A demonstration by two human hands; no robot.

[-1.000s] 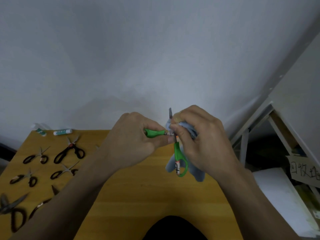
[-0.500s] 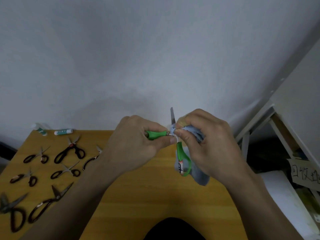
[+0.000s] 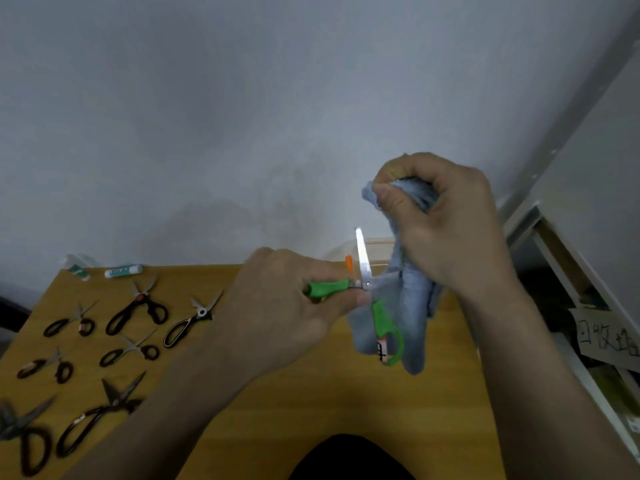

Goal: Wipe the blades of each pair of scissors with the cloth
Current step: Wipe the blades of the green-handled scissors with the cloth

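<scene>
The left hand (image 3: 291, 306) is curled tight around one green handle of the green scissors (image 3: 372, 299). The right hand (image 3: 446, 230) is bunched around the top of the blue cloth (image 3: 405, 306). The two hands are apart, with the right one higher and farther away. The cloth hangs down from that fist, behind the other green handle.

The scissors are wide open. One shiny blade (image 3: 362, 256) points up and is bare, with the cloth just beside it. The other blade I cannot see.

To do this step well, I think the left hand should keep the scissors steady and open. The right hand should fold the cloth over the flat sides of the blade and slide it from the screw out to the tip. Fingers should stay on the flat sides, never on the sharp edge. Go slowly, since the tip is pointy. Then the hidden blade needs the same wipe.

On the left of the wooden table (image 3: 311, 410) lie many black scissors (image 3: 136, 308) in rows. I cannot tell which of them are clean. At the far left edge lies a small white tube (image 3: 123, 271).
</scene>
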